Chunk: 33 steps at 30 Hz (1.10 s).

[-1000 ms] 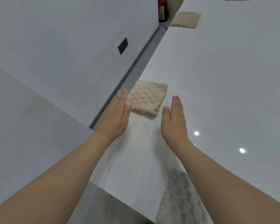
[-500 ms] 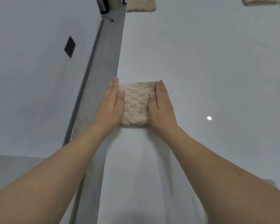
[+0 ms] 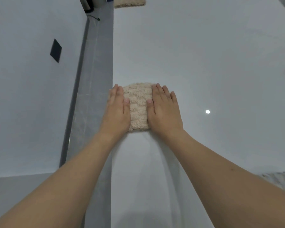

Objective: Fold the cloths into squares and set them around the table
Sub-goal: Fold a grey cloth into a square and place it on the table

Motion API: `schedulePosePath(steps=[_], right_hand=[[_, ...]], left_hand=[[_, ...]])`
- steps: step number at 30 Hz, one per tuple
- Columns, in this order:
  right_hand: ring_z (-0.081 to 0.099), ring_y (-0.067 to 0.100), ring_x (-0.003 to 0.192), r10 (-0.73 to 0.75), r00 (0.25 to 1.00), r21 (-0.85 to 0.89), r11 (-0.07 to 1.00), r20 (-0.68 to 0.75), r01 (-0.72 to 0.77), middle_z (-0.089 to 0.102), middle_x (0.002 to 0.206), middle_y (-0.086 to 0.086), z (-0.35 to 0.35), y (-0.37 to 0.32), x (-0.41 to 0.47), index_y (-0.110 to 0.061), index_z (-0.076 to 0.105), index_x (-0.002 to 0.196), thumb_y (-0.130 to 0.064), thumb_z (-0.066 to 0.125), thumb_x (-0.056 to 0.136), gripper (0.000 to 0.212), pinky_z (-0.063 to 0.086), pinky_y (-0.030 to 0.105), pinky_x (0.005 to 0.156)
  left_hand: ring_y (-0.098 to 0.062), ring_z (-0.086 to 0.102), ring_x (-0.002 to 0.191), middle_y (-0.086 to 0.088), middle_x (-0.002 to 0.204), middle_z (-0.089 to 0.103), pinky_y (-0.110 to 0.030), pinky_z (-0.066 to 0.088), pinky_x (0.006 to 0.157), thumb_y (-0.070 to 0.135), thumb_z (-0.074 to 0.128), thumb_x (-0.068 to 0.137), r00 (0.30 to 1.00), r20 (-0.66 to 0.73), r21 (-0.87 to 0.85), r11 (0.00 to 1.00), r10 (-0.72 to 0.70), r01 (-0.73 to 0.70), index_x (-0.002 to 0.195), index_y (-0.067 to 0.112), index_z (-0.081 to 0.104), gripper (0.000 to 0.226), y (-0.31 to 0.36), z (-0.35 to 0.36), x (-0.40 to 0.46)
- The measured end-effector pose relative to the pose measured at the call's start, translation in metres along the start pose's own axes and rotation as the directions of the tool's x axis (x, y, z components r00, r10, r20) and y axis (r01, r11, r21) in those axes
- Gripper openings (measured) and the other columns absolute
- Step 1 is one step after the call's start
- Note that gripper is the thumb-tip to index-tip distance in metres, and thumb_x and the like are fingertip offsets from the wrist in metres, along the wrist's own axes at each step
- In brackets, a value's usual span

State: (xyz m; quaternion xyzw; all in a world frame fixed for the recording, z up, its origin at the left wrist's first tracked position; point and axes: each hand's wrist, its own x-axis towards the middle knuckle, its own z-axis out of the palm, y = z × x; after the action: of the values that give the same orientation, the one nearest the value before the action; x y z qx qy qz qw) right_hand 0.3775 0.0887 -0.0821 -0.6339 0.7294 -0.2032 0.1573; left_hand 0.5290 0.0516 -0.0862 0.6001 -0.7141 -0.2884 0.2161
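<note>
White glossy table (image 3: 204,55) fills most of the view, ceiling lights reflected in it. Grey strip (image 3: 95,96) runs along its left edge, then a pale wall (image 3: 23,96) with a dark square plate (image 3: 55,50) on it. No writing, brand or label readable anywhere; the plate is blank as far as I can tell.

Folded beige cloth (image 3: 138,106) sits on the table right by the left edge, close to the grey strip, roughly square already. A second beige cloth (image 3: 129,3) lies further up the same edge, cut off by the top of the frame, well apart from this one. A grey mottled patch (image 3: 276,180) shows at lower right; can't tell what it is.

My left hand (image 3: 117,111) lies flat on the cloth's left side, my right hand (image 3: 164,111) flat on its right side. Both have straight fingers, palms down, pressing, nothing gripped. The hands are apart, with a strip of cloth showing between the thumbs.

Handling, judged from the look: thick nubby terry weave, soft, light, no stiffness, so the layers likely spring up unless pressed. The table looks slick, so the cloth could slide under a sideways push, and it's near the edge. To move it, I'd pinch both side edges through all layers, or slide it flat under the palms. Nothing fragile. This one looks about done; it's just being squared and flattened.
</note>
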Motion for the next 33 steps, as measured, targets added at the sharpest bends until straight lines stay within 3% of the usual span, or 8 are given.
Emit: schedulePosePath(steps=[9, 19, 24, 30, 33], right_hand=[[0.010, 0.021, 0.149, -0.017, 1.000, -0.085, 0.996, -0.002, 0.017, 0.018, 0.161, 0.006, 0.002, 0.001, -0.007, -0.010, 0.016, 0.154, -0.031, 0.019, 0.101, 0.057, 0.000, 0.037, 0.121], [0.007, 0.018, 0.150, 0.029, 0.999, -0.141, 0.990, -0.022, -0.032, 0.015, 0.162, 0.005, 0.000, 0.006, -0.021, -0.009, 0.016, 0.154, -0.032, 0.018, 0.102, 0.057, -0.003, 0.035, 0.121], [0.007, 0.019, 0.150, 0.052, 0.997, -0.130, 0.990, -0.051, -0.059, 0.015, 0.161, 0.006, 0.002, 0.005, -0.021, -0.007, 0.022, 0.152, -0.030, 0.022, 0.103, 0.055, -0.002, 0.038, 0.121], [0.019, 0.021, 0.147, 0.094, 0.989, -0.086, 0.991, -0.113, -0.103, 0.029, 0.157, 0.009, 0.002, 0.006, -0.024, -0.005, 0.035, 0.147, -0.029, 0.021, 0.101, 0.054, 0.007, 0.037, 0.122], [0.024, 0.021, 0.145, 0.200, 0.956, 0.011, 0.979, -0.213, -0.202, 0.033, 0.155, 0.010, 0.000, 0.007, -0.026, -0.004, 0.037, 0.146, -0.032, 0.017, 0.100, 0.058, 0.011, 0.036, 0.121]], left_hand=[[-0.009, -0.001, 0.151, 0.001, 0.166, 0.005, -0.017, -0.001, 0.116, 0.034, 0.023, 0.107, 1.000, 0.004, 0.038, 0.999, 0.023, -0.023, 0.157, 0.011, 0.013, 0.056, -0.003, 0.001, -0.007], [-0.009, -0.006, 0.151, 0.004, 0.166, -0.001, -0.029, -0.002, 0.123, 0.034, 0.022, 0.107, 0.999, 0.028, 0.076, 0.997, 0.015, -0.017, 0.158, 0.014, 0.008, 0.056, -0.001, 0.000, -0.009], [-0.007, -0.010, 0.150, 0.004, 0.165, -0.006, -0.028, -0.008, 0.121, 0.033, 0.022, 0.107, 0.998, 0.053, 0.088, 0.995, 0.034, -0.039, 0.158, 0.014, 0.003, 0.057, -0.004, -0.004, -0.010], [-0.009, -0.018, 0.149, 0.001, 0.164, -0.016, -0.033, -0.015, 0.120, 0.043, 0.019, 0.102, 0.972, 0.227, 0.163, 0.982, 0.056, -0.094, 0.156, 0.014, -0.008, 0.067, -0.011, -0.019, -0.006], [-0.005, -0.018, 0.148, 0.005, 0.164, -0.013, -0.032, -0.016, 0.120, 0.049, 0.016, 0.098, 0.941, 0.319, 0.177, 0.967, 0.117, -0.181, 0.157, 0.019, -0.006, 0.070, -0.023, -0.043, 0.005]])
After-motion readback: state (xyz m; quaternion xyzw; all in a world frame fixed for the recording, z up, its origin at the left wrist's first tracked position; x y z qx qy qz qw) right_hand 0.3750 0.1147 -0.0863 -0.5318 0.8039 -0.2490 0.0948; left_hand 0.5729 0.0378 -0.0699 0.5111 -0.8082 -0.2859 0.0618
